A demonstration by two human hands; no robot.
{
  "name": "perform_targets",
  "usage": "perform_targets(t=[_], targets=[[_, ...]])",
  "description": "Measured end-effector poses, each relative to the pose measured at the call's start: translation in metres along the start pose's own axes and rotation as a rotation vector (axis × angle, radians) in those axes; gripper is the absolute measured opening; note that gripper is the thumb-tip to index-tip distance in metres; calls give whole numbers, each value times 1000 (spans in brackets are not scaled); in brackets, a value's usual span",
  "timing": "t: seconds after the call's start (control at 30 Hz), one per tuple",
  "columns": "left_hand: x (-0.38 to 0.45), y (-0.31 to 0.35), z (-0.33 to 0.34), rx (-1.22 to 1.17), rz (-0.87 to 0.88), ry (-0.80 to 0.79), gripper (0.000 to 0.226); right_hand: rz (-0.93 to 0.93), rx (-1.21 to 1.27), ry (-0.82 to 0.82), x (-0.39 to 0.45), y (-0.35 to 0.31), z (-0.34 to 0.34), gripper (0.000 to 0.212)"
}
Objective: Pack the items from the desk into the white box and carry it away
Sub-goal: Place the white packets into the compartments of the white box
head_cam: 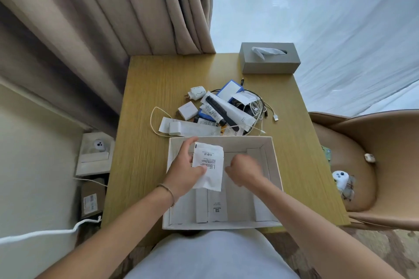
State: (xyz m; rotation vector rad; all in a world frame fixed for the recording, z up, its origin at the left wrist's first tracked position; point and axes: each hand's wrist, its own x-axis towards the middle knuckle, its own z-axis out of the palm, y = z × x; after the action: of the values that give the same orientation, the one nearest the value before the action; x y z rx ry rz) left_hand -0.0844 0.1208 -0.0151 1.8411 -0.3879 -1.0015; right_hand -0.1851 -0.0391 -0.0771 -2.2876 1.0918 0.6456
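White box [275, 172]: open, upright at the worktop's near edge, flat white packs lying on its floor. White pouch [209, 169]: printed label up, held above the box's left half. Remaining items [217, 111]: heaped just behind the box, comprising cables, tubes, black comb, chargers

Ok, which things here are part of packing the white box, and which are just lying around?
Part of the job:
- white box
- white packet held in the left hand
- right hand over the box
- pile of items on the desk: plug adapter, black comb, cables

Just lying about:
- tissue box
- chair
- curtain
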Motion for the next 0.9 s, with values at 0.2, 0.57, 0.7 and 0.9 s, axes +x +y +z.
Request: perform_targets(t=[0.2, 0.57, 0.7, 0.9], targets=[[22, -15, 38, 306, -91, -150, 39, -65, 130, 201, -22, 18, -49, 23], [46, -49, 93, 578, -124, -200, 29, -104, 275, 224, -37, 30, -48, 22], [46, -61, 106, 602, -112, -230, 28, -101, 302, 229, -41, 34, -48, 21], [47, -76, 111, 1010, 133, -206, 23, -74, 320, 216, -44, 35, -44, 20]])
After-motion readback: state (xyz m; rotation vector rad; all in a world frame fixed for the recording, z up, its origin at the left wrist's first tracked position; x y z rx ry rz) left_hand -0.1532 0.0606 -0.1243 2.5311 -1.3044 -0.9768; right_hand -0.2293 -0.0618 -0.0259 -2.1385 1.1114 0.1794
